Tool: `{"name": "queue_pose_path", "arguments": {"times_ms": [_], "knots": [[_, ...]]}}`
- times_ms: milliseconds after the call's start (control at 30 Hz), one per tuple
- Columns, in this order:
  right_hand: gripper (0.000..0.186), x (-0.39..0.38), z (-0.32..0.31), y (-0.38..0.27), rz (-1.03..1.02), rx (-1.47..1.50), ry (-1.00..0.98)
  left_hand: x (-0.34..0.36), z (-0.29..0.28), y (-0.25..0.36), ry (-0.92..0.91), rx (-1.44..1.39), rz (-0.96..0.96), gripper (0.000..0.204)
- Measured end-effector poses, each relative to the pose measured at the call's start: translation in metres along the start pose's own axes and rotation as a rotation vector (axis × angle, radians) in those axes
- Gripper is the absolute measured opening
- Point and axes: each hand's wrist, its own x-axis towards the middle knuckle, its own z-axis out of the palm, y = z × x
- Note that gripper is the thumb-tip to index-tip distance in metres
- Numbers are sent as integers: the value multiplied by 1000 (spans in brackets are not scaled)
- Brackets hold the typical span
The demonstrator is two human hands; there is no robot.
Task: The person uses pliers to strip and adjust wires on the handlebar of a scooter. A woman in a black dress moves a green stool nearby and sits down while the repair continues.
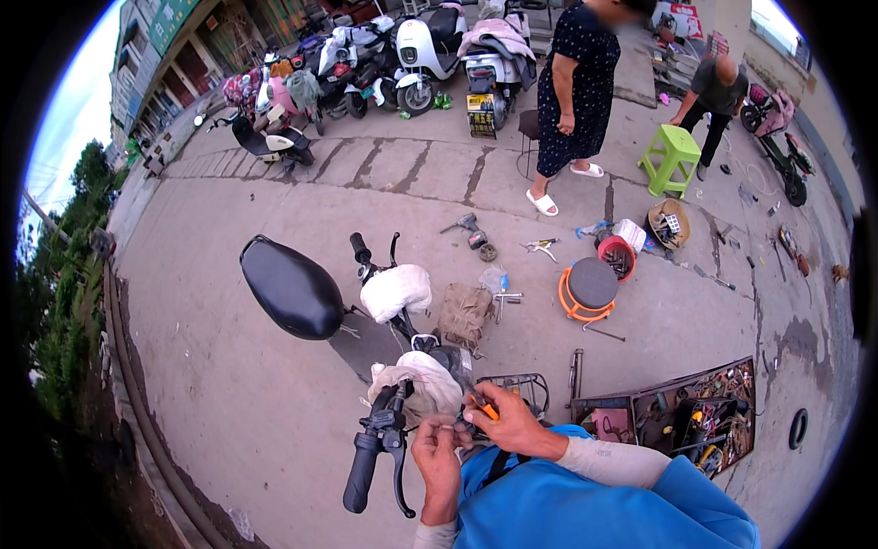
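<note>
A scooter lies below me with its black seat point(291, 285), a white cloth point(395, 294) at one handlebar and the near grip point(361, 471) pointing toward me. My left hand point(437, 462) is beside the near brake lever, its fingers pinched together on something thin that I cannot make out. My right hand point(514, 425) grips an orange-handled tool point(487, 409), its working end hidden at the fingertips of my left hand. A pale cloth point(430, 380) covers part of the handlebar just beyond both hands.
An open toolbox point(608, 423) lies right, near an orange-rimmed stool point(593, 285), red bucket point(618, 256), drill point(471, 229) and canvas bag point(464, 313). A person in a dotted dress point(572, 110) and another bending person point(715, 101) stand by a green stool point(670, 146). Parked scooters point(421, 59) line the back.
</note>
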Motion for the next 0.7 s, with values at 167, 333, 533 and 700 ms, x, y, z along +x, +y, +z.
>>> {"name": "queue_pose_path", "arguments": {"times_ms": [167, 333, 533, 700], "knots": [[35, 1, 2, -1, -39, -30, 21, -1, -3, -2, 14, 139, 11, 13], [33, 5, 0, -5, -44, -53, 17, -7, 1, 5, -60, 367, 24, 16], [35, 7, -18, -26, -8, -252, -70, -3, -5, 10, 24, 266, 1, 15], [41, -7, -33, 0, -245, -593, -42, 1, -4, 6, 58, 165, 20, 15]]}}
